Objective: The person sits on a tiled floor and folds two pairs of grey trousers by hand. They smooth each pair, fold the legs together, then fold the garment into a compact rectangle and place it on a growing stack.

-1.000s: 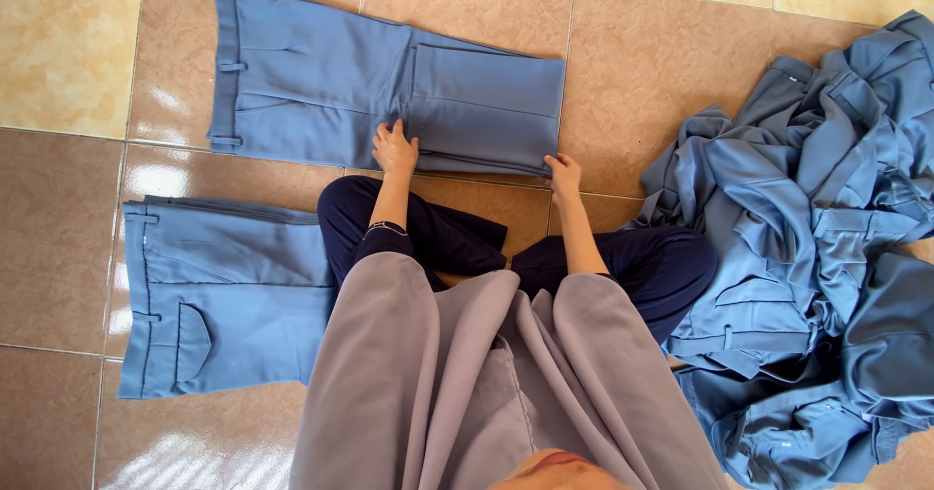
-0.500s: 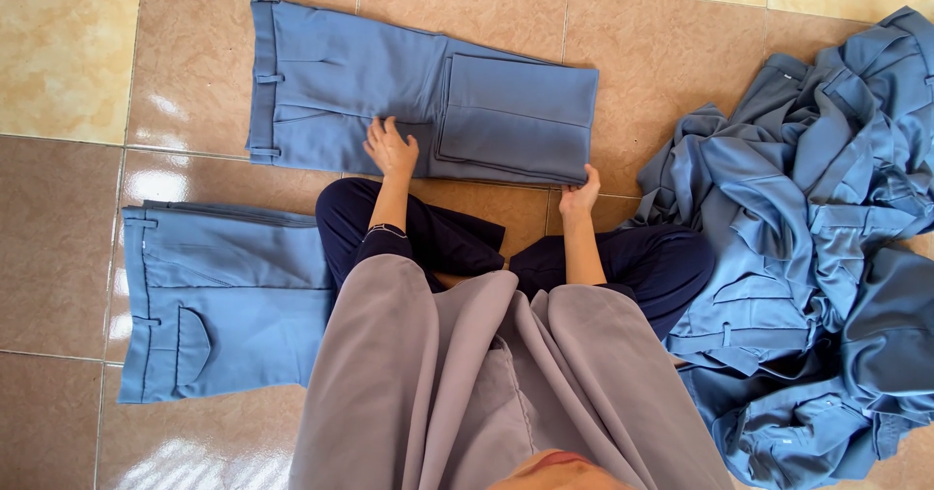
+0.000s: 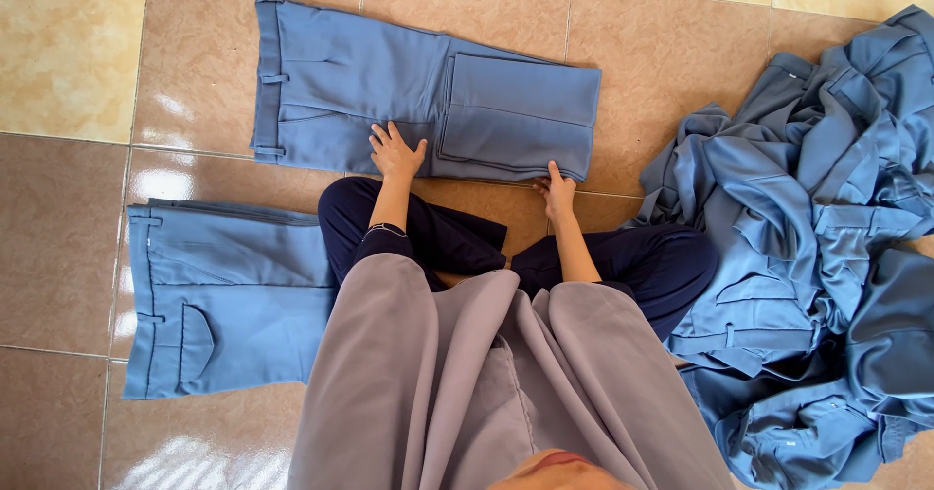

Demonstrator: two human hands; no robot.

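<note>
Tiled floor (image 3: 662, 72), both hands (image 3: 397, 151) on folded blue trousers (image 3: 428, 101).

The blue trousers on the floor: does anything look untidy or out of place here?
The pile of blue garments at the right lies crumpled and tangled, unlike the rest. The folded trousers under the left hand and right hand lie flat, slightly slanted to the tile lines. Another pair lies neat nearby.

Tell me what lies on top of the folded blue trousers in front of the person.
On the folded blue trousers lie their own folded-over legs and the left hand, flat. The right hand touches the near edge. Anything beneath is covered.
</note>
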